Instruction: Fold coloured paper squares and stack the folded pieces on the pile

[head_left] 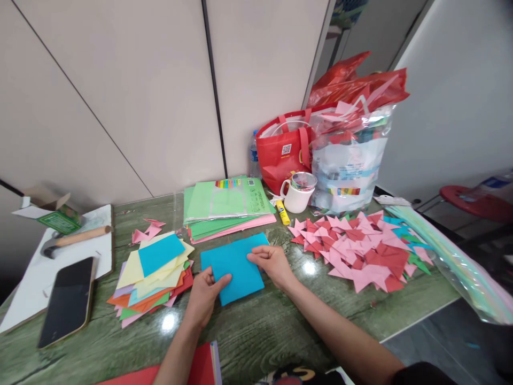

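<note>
A sheet of blue paper (238,270) is held a little above the green table, between my two hands. My left hand (208,291) pinches its lower left edge, thumb on top. At the upper right edge, my right hand (270,262) grips it between thumb and fingers. A darker line runs down the sheet near its left part; whether it is a fold or a second layer I cannot tell. Left of it lies a stack of coloured paper squares (160,294), with a blue piece (161,254) on top.
Folded pink and red paper pieces (360,246) are heaped at the right. Behind stand green paper packs (228,200), a glue stick (282,213), a white mug (298,195) and a red bag (284,152). A phone (68,299) and a hammer (78,238) lie left.
</note>
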The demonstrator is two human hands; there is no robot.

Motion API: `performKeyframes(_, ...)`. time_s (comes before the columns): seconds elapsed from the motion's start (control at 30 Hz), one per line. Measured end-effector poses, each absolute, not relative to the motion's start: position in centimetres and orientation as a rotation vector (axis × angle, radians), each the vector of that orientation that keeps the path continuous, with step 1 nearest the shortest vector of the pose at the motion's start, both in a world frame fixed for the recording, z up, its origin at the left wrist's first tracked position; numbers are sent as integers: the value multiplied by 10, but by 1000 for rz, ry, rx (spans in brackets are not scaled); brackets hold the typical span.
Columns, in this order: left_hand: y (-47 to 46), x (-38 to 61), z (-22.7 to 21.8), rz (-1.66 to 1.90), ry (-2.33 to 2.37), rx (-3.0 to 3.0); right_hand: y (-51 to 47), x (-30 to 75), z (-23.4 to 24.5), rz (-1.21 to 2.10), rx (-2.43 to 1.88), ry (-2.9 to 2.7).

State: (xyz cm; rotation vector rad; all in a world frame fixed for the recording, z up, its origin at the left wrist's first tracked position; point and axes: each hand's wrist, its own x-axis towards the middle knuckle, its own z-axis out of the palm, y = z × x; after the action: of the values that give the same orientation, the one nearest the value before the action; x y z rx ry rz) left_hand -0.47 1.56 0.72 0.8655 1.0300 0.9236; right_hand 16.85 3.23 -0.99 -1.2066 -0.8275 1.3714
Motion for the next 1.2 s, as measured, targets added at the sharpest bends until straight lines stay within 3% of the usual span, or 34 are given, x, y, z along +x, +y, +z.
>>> performKeyframes(1.2,16,-9,7,894,1035,905,31,169,-6,1399,-1200,-835)
